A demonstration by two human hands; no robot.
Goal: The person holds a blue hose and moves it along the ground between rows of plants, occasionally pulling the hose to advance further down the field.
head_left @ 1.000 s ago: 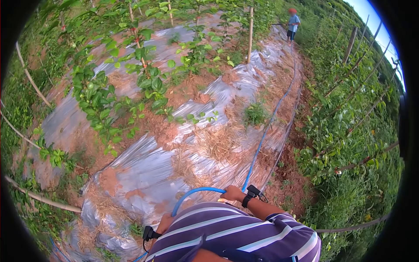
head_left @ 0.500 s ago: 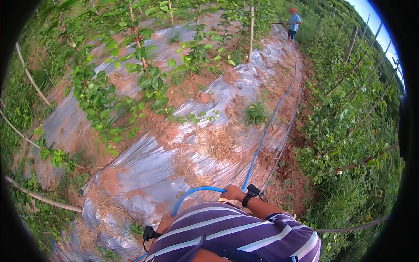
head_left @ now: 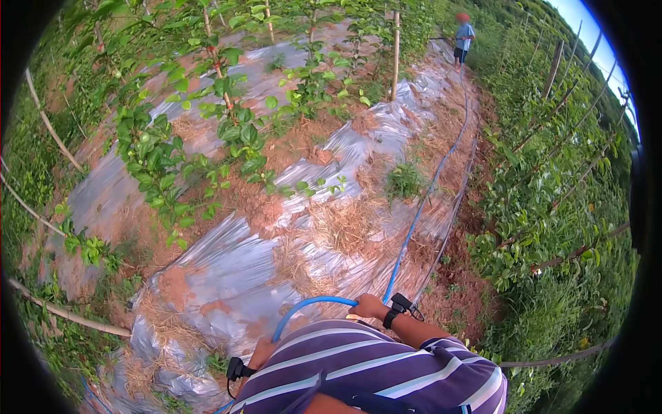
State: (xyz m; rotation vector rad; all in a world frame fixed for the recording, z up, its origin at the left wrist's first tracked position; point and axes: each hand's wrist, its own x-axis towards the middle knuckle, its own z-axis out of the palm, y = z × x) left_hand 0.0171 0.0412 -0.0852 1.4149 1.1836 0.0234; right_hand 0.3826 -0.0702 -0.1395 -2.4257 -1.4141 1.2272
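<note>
While the right hand [head_left: 371, 306] is curled closed around a blue hose [head_left: 323, 299], the left hand [head_left: 261, 353] sits where the hose bends down to meet it, its fingers largely hidden, so I cannot tell how far they are closed. Smooth and bright blue, the hose arches between the two hands in front of the striped shirt [head_left: 358, 366], which blocks the view lower down. Beyond the right hand it lies in a long, gentle curve over the ground, running up toward another person [head_left: 464, 41] standing in the distance. Wrinkled silver sheeting [head_left: 227, 265] spreads over reddish soil to its left, strewn with dry straw [head_left: 345, 224]; a green weed tuft [head_left: 405, 181] grows just beside the hose. Leafy plants [head_left: 155, 155] and upright stakes [head_left: 395, 58] fill the upper left, and dense greenery [head_left: 552, 255] crowds the right side. Each wrist carries a small black device [head_left: 403, 303].
</note>
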